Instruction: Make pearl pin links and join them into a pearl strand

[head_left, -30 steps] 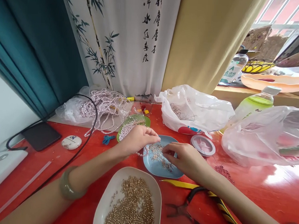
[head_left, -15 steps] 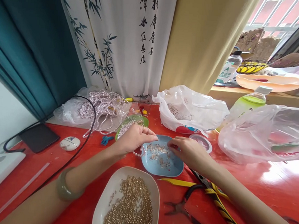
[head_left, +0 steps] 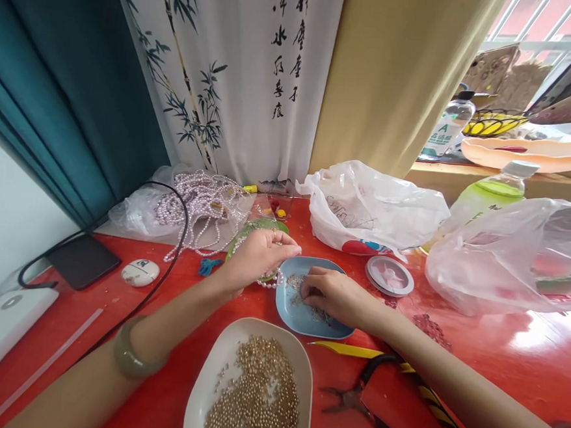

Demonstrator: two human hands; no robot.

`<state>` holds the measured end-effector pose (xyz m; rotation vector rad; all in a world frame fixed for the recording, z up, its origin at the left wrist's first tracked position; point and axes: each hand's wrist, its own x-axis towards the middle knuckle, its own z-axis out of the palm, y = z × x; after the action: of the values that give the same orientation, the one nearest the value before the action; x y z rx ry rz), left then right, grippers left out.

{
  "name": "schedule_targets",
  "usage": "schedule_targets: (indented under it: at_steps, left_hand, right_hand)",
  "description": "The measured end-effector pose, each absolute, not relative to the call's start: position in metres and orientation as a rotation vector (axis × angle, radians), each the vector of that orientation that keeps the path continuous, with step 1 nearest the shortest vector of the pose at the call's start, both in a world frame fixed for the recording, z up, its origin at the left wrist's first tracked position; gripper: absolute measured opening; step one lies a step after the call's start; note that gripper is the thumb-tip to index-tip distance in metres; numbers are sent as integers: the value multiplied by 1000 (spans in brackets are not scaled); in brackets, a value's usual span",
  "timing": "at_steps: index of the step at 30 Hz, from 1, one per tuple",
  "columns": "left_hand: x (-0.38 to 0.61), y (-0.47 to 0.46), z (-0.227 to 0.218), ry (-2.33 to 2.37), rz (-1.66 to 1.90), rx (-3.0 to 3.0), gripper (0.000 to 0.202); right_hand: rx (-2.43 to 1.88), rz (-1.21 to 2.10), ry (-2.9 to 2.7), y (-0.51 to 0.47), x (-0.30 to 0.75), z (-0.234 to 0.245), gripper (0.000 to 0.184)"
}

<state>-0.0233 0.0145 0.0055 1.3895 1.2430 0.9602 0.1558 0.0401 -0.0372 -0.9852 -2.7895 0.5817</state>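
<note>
My left hand (head_left: 263, 255) is closed in a pinch, just beyond the left rim of a blue tray (head_left: 286, 312). A short strand of pale pearl beads (head_left: 272, 280) curves out beneath it; the pinched fingertips hide its upper part. Inside the tray lie small, thin metal pins (head_left: 294, 282). My right hand (head_left: 326, 294) reaches down among them with fingertips pressed together, and whatever is between them is too small to make out. Behind the left hand, a green tray (head_left: 277, 226) with more pearl beads is partly covered.
A cream tray (head_left: 199, 390) of gold beads stands in front. Cutting pliers (head_left: 351, 399), yellow tweezers (head_left: 344, 350) and a striped-handled tool (head_left: 436, 404) lie by the right forearm. Plastic bags (head_left: 378, 211), a round lidded case (head_left: 389, 275), red bits (head_left: 431, 330) and pearl strands (head_left: 198, 198) lie farther back.
My right hand has moved left and down into the pins, with its fingers drawn together. My left hand has risen slightly, still pinched. The whole view has shifted a little.
</note>
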Motion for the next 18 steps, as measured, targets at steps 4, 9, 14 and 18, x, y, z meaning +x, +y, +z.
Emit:
schedule_targets:
  at_steps: [4, 9, 14, 18]
  left_hand:
    - [-35, 21, 12, 1281, 999, 1525, 9]
    - [-56, 34, 12, 1368, 912, 1703, 8]
    - [-76, 42, 3, 1453, 773, 1828, 18]
    - [-83, 40, 2, 1534, 622, 1980, 21]
  right_hand:
    - [-1050, 587, -2737, 39, 158, -39, 12]
    - [-1160, 639, -2622, 36, 163, -31, 13]
    - [-1133, 674, -2501, 35, 171, -27, 15]
    - [-1151, 796, -2453, 35, 174, -28, 11]
